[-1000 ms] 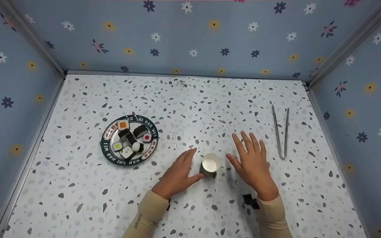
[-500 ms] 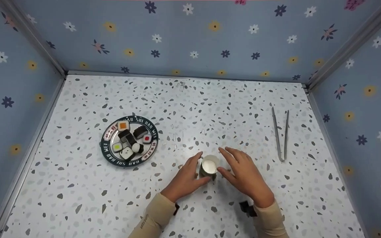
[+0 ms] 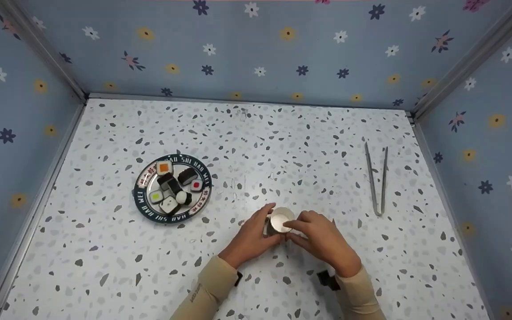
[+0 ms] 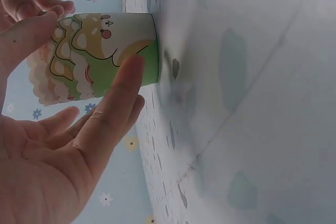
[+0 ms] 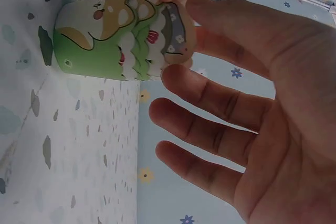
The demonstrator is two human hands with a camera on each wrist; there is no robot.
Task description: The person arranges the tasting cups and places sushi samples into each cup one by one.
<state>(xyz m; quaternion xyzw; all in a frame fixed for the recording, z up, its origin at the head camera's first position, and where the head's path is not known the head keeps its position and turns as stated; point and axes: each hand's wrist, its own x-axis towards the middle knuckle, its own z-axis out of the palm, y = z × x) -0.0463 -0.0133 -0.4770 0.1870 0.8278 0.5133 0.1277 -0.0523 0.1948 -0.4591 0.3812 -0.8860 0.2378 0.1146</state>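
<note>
A stack of nested paper cups [image 3: 282, 212], upright on the table, stands between my hands in the head view. In the left wrist view the cups [image 4: 100, 51] have scalloped rims and a green cartoon animal print. My left hand [image 3: 250, 238] steadies the stack from the left, its thumb near the rim and fingers curved along the side. My right hand [image 3: 325, 236] pinches the rim on the right, with a finger over the mouth and the thumb outside. From the right wrist view, the lower fingers of that right hand [image 5: 294, 98] stay spread off the cups.
Left of the hands sits a round plate [image 3: 142, 205] bearing several sushi-like pieces [image 3: 170, 184]. Metal tongs [image 3: 379, 209] lie spread on the right. Flower-patterned walls [image 3: 256, 53] border the speckled table [image 3: 256, 142] at the back and both sides.
Both hands have come in toward the paper cups. The right hand has moved left from an open spread to pinching the rim; the left hand has moved right, closer around the side.
</note>
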